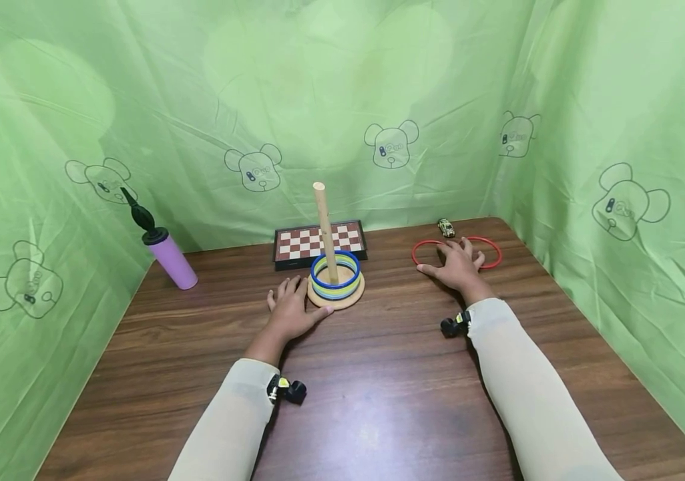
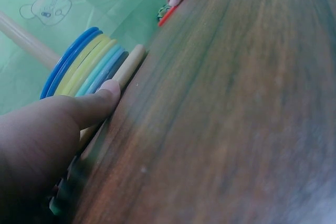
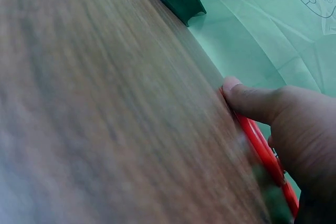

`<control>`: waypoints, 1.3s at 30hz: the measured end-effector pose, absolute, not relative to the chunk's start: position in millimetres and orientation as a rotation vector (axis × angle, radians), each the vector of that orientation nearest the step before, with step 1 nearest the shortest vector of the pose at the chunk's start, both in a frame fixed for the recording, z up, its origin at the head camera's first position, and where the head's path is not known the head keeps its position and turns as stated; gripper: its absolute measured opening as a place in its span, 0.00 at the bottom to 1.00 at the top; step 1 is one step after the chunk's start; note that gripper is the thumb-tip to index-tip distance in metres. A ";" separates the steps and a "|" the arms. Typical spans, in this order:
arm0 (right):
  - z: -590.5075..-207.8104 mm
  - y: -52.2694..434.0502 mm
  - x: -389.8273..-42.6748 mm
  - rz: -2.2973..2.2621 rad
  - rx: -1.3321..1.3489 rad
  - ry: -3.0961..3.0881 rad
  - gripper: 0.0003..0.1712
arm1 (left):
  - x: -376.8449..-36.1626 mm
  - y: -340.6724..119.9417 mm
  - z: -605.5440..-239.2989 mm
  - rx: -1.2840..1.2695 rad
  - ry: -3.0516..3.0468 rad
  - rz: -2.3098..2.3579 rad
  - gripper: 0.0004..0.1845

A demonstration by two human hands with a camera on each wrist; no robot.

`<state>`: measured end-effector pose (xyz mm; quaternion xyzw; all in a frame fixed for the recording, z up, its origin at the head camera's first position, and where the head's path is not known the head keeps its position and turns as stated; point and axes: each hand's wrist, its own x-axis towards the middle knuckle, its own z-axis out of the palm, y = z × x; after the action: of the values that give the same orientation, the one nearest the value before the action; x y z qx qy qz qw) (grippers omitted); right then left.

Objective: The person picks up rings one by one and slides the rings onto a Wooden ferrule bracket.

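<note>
A wooden peg stand (image 1: pixel 321 220) holds stacked rings (image 1: pixel 342 286) in blue, yellow and light blue around its upright rod. My left hand (image 1: pixel 292 314) rests at the near left of its round base (image 1: pixel 347 302), thumb along the front rim and fingers spread at the left side. In the left wrist view that thumb lies against the base's edge below the rings. To the right, my right hand (image 1: pixel 458 266) is spread over red rings (image 1: pixel 497 250) lying on the table, covering their middle. Its thumb touches the red edge (image 3: pixel 257 137) in the right wrist view.
A checkered board (image 1: pixel 297 244) in a black frame lies behind the stand. At the back right, beyond the red rings, is a small toy car (image 1: pixel 446 228). A purple hand pump (image 1: pixel 173 260) stands at the left table edge. Green cloth (image 1: pixel 330 80) encloses the table's back and sides.
</note>
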<state>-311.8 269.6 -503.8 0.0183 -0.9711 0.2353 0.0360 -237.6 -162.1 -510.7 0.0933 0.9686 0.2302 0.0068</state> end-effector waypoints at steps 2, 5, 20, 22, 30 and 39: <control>-502.8 269.5 -311.2 0.719 0.062 -2.971 0.57 | -237.9 -161.7 -510.4 0.293 3.030 0.722 0.59; -502.5 269.8 -310.5 0.713 0.067 -2.946 0.56 | -238.8 -160.9 -510.2 0.298 3.029 0.722 0.59; -504.8 268.7 -313.2 0.776 0.047 -2.850 0.58 | -240.9 -159.5 -511.2 0.286 3.026 0.706 0.58; -505.5 268.5 -314.0 0.778 0.042 -2.835 0.58 | -241.3 -159.9 -511.4 0.286 3.025 0.706 0.58; -502.1 264.7 -309.1 0.824 0.102 -2.794 0.59 | -240.5 -160.3 -510.1 0.287 3.022 0.713 0.58; -496.1 252.8 -302.7 0.849 0.162 -2.746 0.58 | -239.0 -161.0 -510.6 0.284 3.022 0.711 0.58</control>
<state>-302.7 252.8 -496.1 0.0557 -0.9457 0.2922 0.1309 -239.0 -161.0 -510.6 0.0912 0.9693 0.2281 0.0118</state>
